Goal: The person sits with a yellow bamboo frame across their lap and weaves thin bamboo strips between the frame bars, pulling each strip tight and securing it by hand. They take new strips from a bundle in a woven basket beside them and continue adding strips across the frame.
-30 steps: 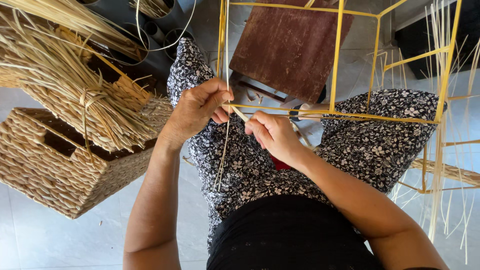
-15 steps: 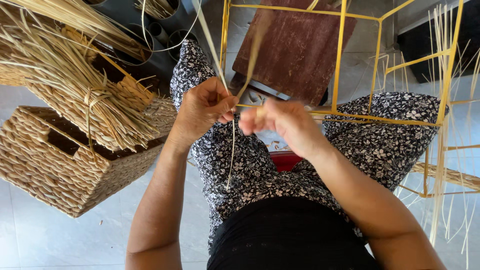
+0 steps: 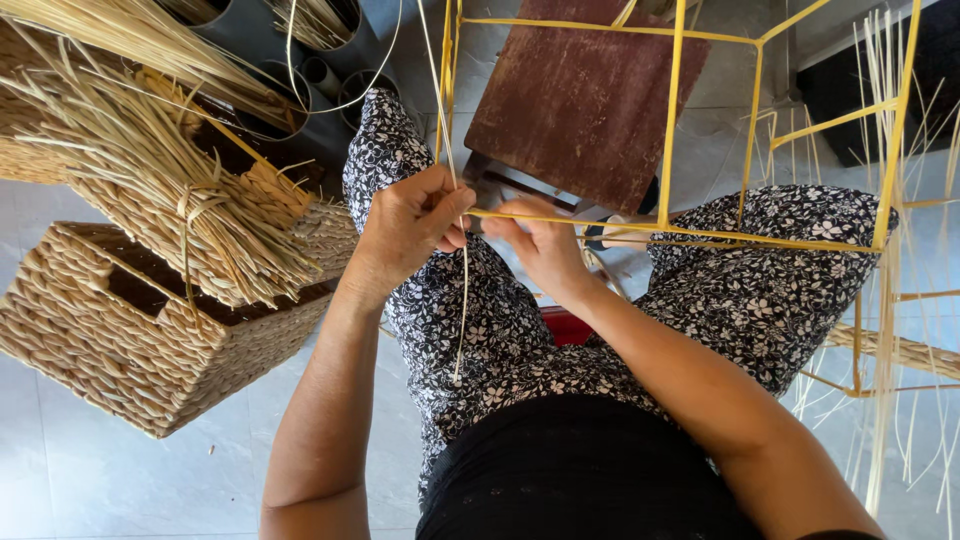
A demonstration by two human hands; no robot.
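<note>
Right hand lowered onto yellow frame

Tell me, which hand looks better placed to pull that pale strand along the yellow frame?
Probably the left hand: its grip already pinches the pale strand at the yellow wire frame. The right hand rests on the frame's bar, seemingly steadying it.

2 bare forearms, no sleeves, left hand and right hand without rings. black top at the waist. black trousers with small white flower print.
</note>
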